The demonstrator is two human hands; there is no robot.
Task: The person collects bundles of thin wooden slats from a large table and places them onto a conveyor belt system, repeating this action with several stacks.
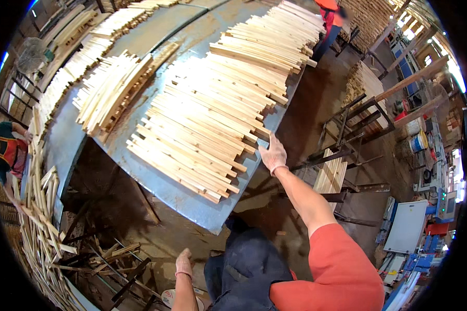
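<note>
On the blue-grey metal table lies a broad layer of pale wooden strips [207, 114], side by side with uneven ends. My right hand [273, 154], in a thin light glove, is stretched out to the strip ends at the table's right edge. Its fingers are spread and touch or nearly touch the ends; I cannot tell which. Down at my left side hangs my left hand [183, 262], also gloved, away from the table. Its fingers look curled in, and nothing shows in them.
A smaller stack of strips [114, 93] lies on the table's left. Loose strips [41, 233] pile up at far left beside a co-worker [10, 150]. Another person [331, 20] stands at the far end. Metal racks [347, 129] and a machine cabinet [406, 226] stand at right.
</note>
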